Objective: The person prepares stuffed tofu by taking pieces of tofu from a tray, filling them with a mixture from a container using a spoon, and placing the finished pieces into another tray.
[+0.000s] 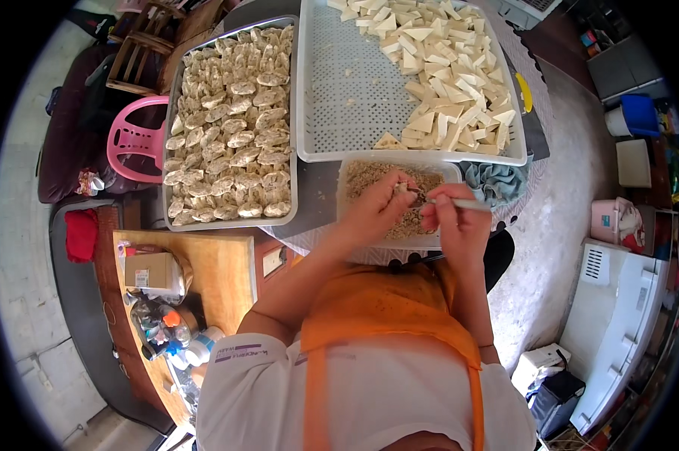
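My left hand (382, 206) is curled around a small pale piece (407, 190), mostly hidden by the fingers. In my right hand (455, 225) is a utensil with a pale handle (468, 204); its tip meets the piece at my left fingertips. Both hands are over a clear plastic container (393, 244) of brown crumbly minced filling (367, 176). Beyond it, a white perforated tray (345, 107) holds many pale triangular pieces that look like tofu (458, 113), heaped on its right. A tray (232, 224) to the left carries rows of stuffed pieces (243, 138).
A crumpled blue-grey cloth (496, 183) lies right of the container. A pink plastic chair (128, 138) stands beside the left tray. Nearer on the left, a wooden table (221, 276) bears a cardboard box (148, 270) and bottles. A white refrigerator (610, 321) is at the right.
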{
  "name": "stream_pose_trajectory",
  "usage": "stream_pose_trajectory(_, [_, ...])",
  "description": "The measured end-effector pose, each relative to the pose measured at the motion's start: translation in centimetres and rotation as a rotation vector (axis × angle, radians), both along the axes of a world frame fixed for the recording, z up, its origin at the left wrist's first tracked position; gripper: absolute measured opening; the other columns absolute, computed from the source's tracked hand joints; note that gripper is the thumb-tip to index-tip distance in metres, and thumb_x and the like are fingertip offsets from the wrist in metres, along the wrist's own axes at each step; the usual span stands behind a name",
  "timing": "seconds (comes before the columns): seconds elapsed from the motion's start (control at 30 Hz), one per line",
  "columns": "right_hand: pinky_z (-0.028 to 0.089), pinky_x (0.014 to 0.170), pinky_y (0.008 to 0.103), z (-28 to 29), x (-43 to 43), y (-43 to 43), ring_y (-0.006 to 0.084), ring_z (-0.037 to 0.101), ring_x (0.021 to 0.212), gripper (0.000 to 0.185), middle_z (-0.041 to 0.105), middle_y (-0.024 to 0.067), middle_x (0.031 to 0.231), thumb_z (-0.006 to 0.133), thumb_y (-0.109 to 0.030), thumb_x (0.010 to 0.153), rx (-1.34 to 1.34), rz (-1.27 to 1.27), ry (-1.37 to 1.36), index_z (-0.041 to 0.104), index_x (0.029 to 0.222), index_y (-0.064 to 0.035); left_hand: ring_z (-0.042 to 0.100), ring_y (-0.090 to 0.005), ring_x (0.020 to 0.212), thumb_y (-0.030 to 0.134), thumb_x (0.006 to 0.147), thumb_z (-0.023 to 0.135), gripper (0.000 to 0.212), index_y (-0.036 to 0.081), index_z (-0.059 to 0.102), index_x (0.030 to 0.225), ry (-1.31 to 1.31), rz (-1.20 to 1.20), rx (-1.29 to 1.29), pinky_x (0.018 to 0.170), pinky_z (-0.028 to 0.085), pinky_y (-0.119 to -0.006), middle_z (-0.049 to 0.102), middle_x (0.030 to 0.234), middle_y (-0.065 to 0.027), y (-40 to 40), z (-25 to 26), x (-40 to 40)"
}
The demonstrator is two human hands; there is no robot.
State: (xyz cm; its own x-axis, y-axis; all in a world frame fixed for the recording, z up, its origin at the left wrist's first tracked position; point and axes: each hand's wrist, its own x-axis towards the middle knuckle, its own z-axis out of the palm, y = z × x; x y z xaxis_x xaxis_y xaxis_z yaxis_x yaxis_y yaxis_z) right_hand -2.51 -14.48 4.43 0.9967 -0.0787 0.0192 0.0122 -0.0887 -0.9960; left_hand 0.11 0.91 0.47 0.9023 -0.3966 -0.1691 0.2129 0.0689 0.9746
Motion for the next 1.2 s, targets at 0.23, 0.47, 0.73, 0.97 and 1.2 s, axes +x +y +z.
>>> stream_pose_trajectory(0.23, [0.043,0.046,0.0206,1.5,-0.9,-1.9,0.0081,0.053,0.05,0.013,0.059,0.0061,0.064,0.048,-0.005,0.089,-0.004,-0.249,-0.161,0.058,0.085,0.0022,0.05,-0.0078,0.068,0.018,0.095,0.044,0.019,0.004,0.056,0.091,0.147,0.112,-0.047,0.06,0.042,-0.021,0.053,0.077,-0.0011,1.7,0.5,1.4])
stream_pose_trajectory(0.47, [0.045,0.05,0.0218,-0.6,0.2,-0.9,0.0106,0.055,0.051,0.013,0.059,0.0078,0.067,0.046,-0.008,0.091,0.278,-0.211,-0.035,0.056,0.093,0.0006,0.051,-0.0131,0.074,0.038,0.098,0.028,0.041,0.006,0.054,0.099,0.185,0.057,-0.174,0.07,0.044,-0.027,0.054,0.085,-0.0009,0.3,-0.3,1.0])
stream_pose_trajectory(0.73, [0.047,0.051,0.0218,-2.6,0.0,1.7,0.0106,0.057,0.054,0.013,0.06,0.0073,0.068,0.046,-0.008,0.092,0.235,-0.087,0.05,0.055,0.092,0.0002,0.05,-0.0125,0.078,0.035,0.098,0.019,0.041,0.007,0.049,0.098,0.049,0.153,-0.154,0.073,0.042,-0.026,0.053,0.092,-0.0037,0.5,-0.9,1.0])
stream_pose_trajectory(0.97, [0.045,0.05,0.0216,-3.0,-0.4,1.1,0.0101,0.055,0.053,0.011,0.059,0.0069,0.068,0.046,-0.005,0.091,0.228,-0.098,-0.012,0.055,0.092,0.0009,0.051,-0.0121,0.078,0.047,0.097,0.02,0.05,0.007,0.05,0.099,0.132,0.198,-0.143,0.071,0.043,-0.025,0.052,0.09,-0.0011,1.2,-2.0,1.4])
stream_pose_trajectory(1.2, [0.046,0.049,0.0234,-4.4,0.7,-0.5,0.0123,0.058,0.053,0.013,0.06,0.0082,0.067,0.047,-0.008,0.09,-0.078,-0.053,-0.037,0.056,0.088,0.0016,0.046,-0.0088,0.057,0.024,0.096,0.039,0.027,0.003,0.052,0.086,0.003,0.193,-0.204,0.051,0.039,-0.023,0.049,0.069,-0.0008,0.8,-1.1,1.7])
